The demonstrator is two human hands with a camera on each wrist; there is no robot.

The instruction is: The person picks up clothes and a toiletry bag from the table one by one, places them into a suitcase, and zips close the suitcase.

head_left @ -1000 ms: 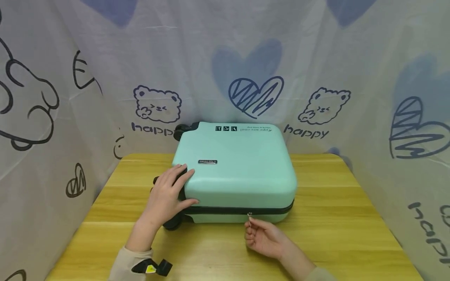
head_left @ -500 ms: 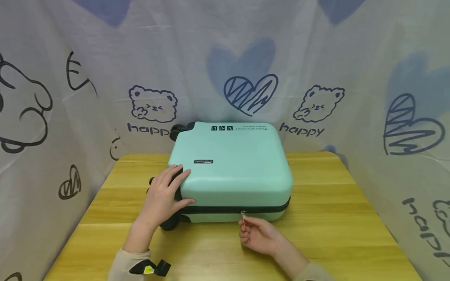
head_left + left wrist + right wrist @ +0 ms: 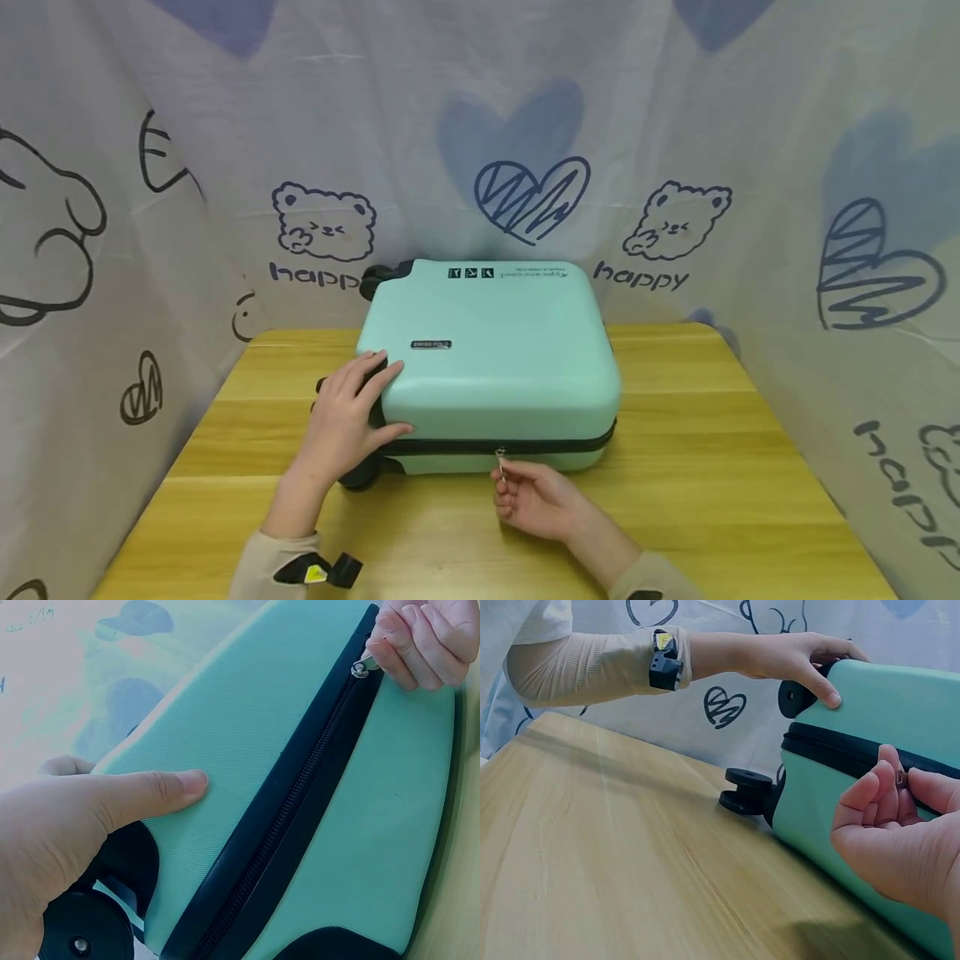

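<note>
Zipper pull [image 3: 500, 463]: small metal tab on the suitcase's near side, pinched by the right hand [image 3: 534, 497] just below the black zip track [image 3: 525, 447], which runs left–right.
Suitcase [image 3: 491, 358]: mint hard shell, finely textured, rounded corners, lying flat mid-table.
Left hand [image 3: 341, 421]: flat fingers pressing the left corner beside a black wheel [image 3: 358, 475].
Table [image 3: 712, 467]: yellow wood grain.

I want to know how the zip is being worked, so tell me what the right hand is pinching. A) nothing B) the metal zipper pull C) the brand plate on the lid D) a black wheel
B: the right hand pinches the small metal zipper pull on the black zip band along the near side of the mint suitcase.
</note>
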